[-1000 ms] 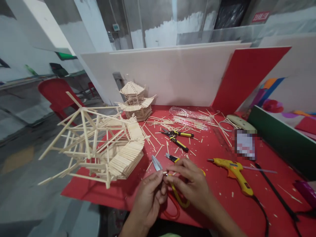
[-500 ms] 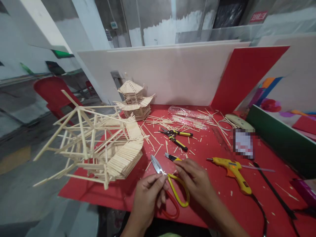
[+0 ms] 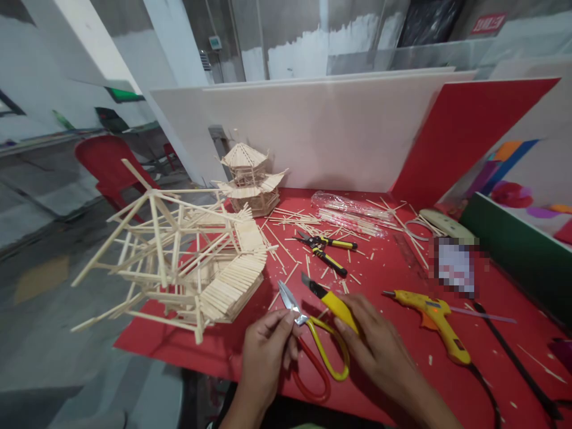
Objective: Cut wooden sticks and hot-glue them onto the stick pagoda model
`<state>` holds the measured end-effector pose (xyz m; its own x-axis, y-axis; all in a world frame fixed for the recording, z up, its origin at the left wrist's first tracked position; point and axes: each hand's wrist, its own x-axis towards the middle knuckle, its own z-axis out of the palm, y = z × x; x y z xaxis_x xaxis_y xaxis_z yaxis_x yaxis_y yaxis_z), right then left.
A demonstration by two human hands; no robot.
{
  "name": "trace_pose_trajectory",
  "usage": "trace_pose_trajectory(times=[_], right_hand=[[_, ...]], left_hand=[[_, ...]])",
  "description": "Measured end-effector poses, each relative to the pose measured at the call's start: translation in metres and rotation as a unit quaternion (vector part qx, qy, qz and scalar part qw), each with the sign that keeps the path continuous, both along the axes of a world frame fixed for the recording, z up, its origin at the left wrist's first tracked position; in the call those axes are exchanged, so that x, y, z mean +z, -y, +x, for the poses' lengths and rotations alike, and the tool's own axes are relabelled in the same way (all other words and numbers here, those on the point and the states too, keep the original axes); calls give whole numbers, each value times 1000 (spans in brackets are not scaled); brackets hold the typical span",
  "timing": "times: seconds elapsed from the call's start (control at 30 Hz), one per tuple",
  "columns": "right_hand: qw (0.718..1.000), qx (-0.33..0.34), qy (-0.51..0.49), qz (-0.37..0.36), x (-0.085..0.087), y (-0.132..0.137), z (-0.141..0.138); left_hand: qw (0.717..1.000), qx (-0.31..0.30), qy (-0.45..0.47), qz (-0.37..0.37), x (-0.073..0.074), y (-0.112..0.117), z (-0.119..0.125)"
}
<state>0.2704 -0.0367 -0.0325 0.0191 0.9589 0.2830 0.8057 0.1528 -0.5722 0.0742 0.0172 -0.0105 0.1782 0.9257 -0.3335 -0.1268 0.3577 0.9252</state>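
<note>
My right hand (image 3: pixel 373 339) is closed around the yellow handle of a utility knife (image 3: pixel 337 307), its blade pointing up and left over the table. My left hand (image 3: pixel 270 342) is pinched at the fingertips on a small pale bit that looks like a short piece of wooden stick, mostly hidden. Scissors (image 3: pixel 315 333) with one red and one yellow handle lie on the table between my hands, the left fingers just over their pivot. To the left stands a large open stick-built pavilion model (image 3: pixel 232 286), partly covered with rows of sticks.
A smaller stick pagoda (image 3: pixel 250 179) stands behind. Yellow-black pliers (image 3: pixel 328 247), loose sticks (image 3: pixel 297 220) and a plastic bag of sticks (image 3: pixel 353 211) lie on the red table (image 3: pixel 286 363). A yellow glue gun (image 3: pixel 435 319) with its cord rests at right. White boards (image 3: pixel 335 131) lean behind.
My right hand has taken hold of the utility knife and raised it off the table. My left hand stays pinched near the scissors. The view has shifted slightly.
</note>
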Motion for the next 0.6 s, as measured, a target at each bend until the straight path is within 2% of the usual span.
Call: trace_pose_trajectory(times=[0.13,0.5,0.6], right_hand=[[994,69,-59,55,12,14,-9],[989,97,-104,29,2,18,-15],[989,95,-97,54,-1,21,-19]], left_hand=[[999,-15,-27,20,-2,-1,-1],[986,-32,-86,139,4,7,-7],[981,-34,-95,167,6,8,-9]])
